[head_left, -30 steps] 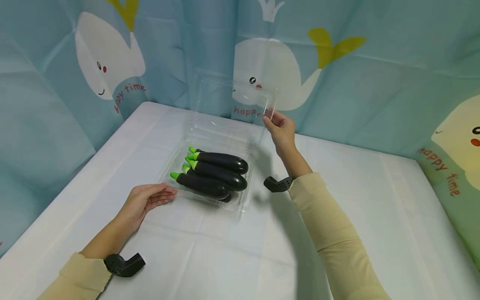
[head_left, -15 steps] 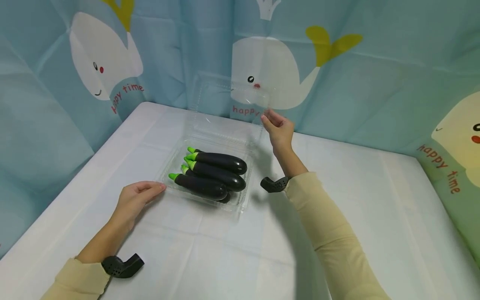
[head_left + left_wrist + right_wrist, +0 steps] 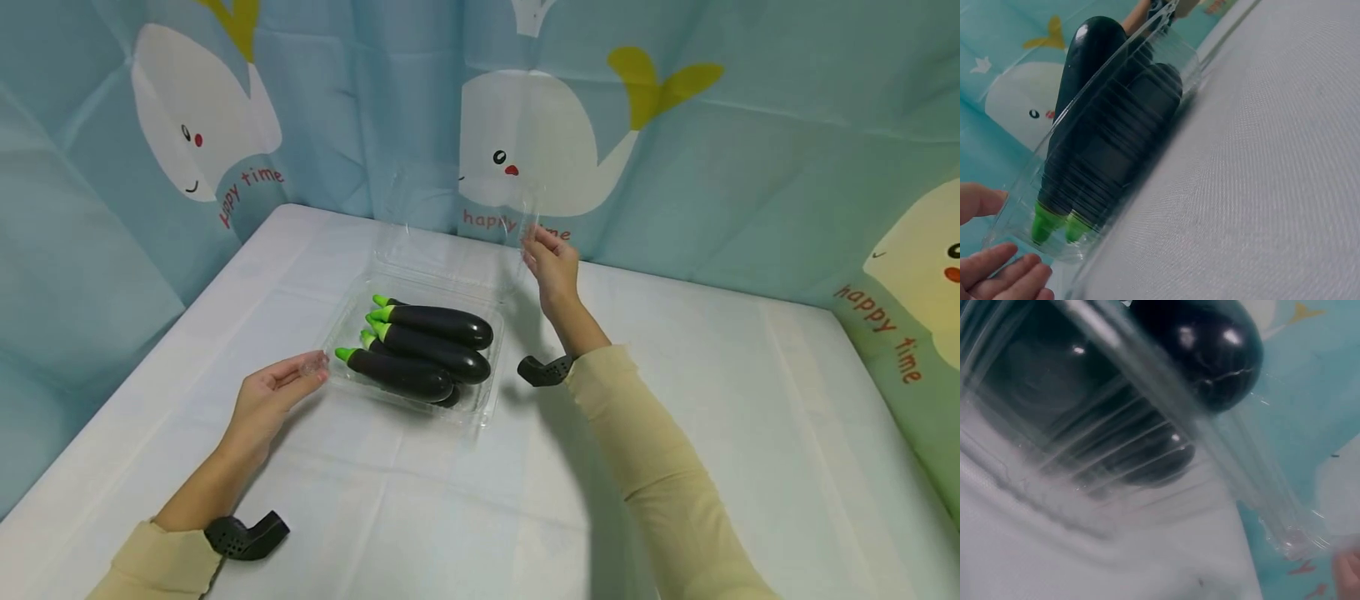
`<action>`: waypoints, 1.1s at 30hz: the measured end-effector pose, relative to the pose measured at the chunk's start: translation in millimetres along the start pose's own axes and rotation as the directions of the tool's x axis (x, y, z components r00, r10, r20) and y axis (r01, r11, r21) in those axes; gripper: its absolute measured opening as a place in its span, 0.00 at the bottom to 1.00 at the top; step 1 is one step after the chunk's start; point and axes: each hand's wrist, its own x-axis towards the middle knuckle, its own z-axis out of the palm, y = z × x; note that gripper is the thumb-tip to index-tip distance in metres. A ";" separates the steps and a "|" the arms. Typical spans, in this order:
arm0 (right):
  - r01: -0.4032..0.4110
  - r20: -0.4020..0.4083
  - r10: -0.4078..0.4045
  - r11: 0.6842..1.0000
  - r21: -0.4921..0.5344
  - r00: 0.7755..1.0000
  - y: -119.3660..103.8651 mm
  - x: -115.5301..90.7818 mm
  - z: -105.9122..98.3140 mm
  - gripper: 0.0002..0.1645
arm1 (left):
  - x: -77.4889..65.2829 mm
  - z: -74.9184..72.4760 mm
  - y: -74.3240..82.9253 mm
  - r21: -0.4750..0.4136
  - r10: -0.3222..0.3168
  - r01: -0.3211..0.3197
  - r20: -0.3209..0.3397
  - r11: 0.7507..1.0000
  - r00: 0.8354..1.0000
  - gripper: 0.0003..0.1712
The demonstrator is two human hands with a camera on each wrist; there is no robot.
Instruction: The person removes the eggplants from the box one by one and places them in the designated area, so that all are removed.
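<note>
Several dark eggplants [image 3: 435,350] with green stems lie piled in a clear plastic clamshell container [image 3: 483,408] on the table. The container's transparent lid [image 3: 442,250] stands raised at the back. At the lid's right edge, my right hand [image 3: 553,265] pinches the plastic between thumb and fingers. My left hand [image 3: 272,396] holds the container's front left corner. In the left wrist view, the left thumb [image 3: 984,202] is above the rim and the fingers [image 3: 1007,275] are below it. The right wrist view shows the container's ribbed wall [image 3: 1129,444] close up, with a fingertip at its lower right edge.
A white cloth covers the table [image 3: 712,433], which extends well to the right and in front of the container. Behind it hangs a blue curtain [image 3: 360,108] with whale prints, close to the table's back edge. A black wrist device [image 3: 247,535] sits on each cuff.
My left hand has drawn back slightly left and now grips the container's corner, where its fingers earlier lay extended alongside. The raised lid has tipped slightly lower with my right hand.
</note>
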 end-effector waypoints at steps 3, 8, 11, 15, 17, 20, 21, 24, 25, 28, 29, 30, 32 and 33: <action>-0.009 0.023 0.009 1.000 0.003 1.000 1.6 -0.4 -0.7 0.23 | -0.2 0.0 -1.3 -0.057 0.023 -0.022 0.020 0.998 1.000 0.30; -0.044 0.026 0.045 0.999 -0.015 0.999 4.3 -0.8 -2.4 0.23 | 0.0 1.3 -2.7 -0.135 0.027 -0.022 0.035 0.991 0.999 0.31; -0.075 0.017 0.075 0.997 -0.038 0.997 5.8 -1.1 -3.8 0.22 | -0.5 2.9 -2.1 -0.161 0.015 -0.010 0.031 0.987 0.999 0.32; -0.112 0.009 0.113 0.991 -0.076 0.994 7.9 -1.7 -6.0 0.22 | -1.1 5.1 -1.7 -0.176 0.000 0.002 0.015 0.984 1.000 0.31; -0.129 0.006 0.130 0.987 -0.098 0.991 9.2 -1.8 -6.9 0.23 | -1.0 6.1 -1.6 -0.179 -0.003 0.004 0.006 0.984 1.000 0.30; -0.150 0.002 0.152 0.981 -0.121 0.988 10.4 -2.0 -8.1 0.24 | -0.8 7.3 -1.5 -0.185 -0.004 0.005 0.001 0.983 1.000 0.30; -0.154 0.000 0.156 0.980 -0.126 0.988 10.6 -1.9 -8.5 0.24 | -0.6 7.8 -1.4 -0.184 -0.004 0.004 -0.001 0.983 1.000 0.30; -0.167 0.001 0.169 0.977 -0.131 0.986 10.7 -0.6 -9.5 0.24 | -0.3 8.6 -0.6 -0.179 -0.003 0.002 -0.003 0.984 1.000 0.29; -0.170 0.002 0.172 0.977 -0.131 0.985 10.9 0.1 -9.9 0.24 | -0.3 8.6 -0.5 -0.173 -0.002 0.002 -0.003 0.985 1.000 0.29; -0.190 -0.002 0.191 0.974 -0.121 0.982 11.9 1.9 -10.6 0.25 | -0.2 8.6 -0.5 -0.164 -0.002 0.001 -0.002 0.987 1.000 0.30; -0.196 -0.006 0.197 0.974 -0.116 0.980 12.5 2.5 -10.8 0.25 | -0.2 8.5 -0.7 -0.160 -0.001 0.001 -0.001 0.987 1.000 0.30; -0.201 -0.007 0.201 0.973 -0.111 0.980 13.1 3.0 -11.1 0.25 | -0.2 8.6 -0.8 -0.159 0.001 -0.001 -0.001 0.987 1.000 0.30; -0.198 -0.009 0.198 0.974 -0.113 0.980 14.3 3.3 -11.1 0.25 | -0.5 8.5 -1.5 -0.169 0.006 -0.006 -0.003 0.986 1.000 0.31; -0.193 -0.008 0.193 0.974 -0.118 0.981 14.9 3.3 -11.0 0.24 | -0.6 8.5 -1.9 -0.175 0.010 -0.010 -0.005 0.985 1.000 0.31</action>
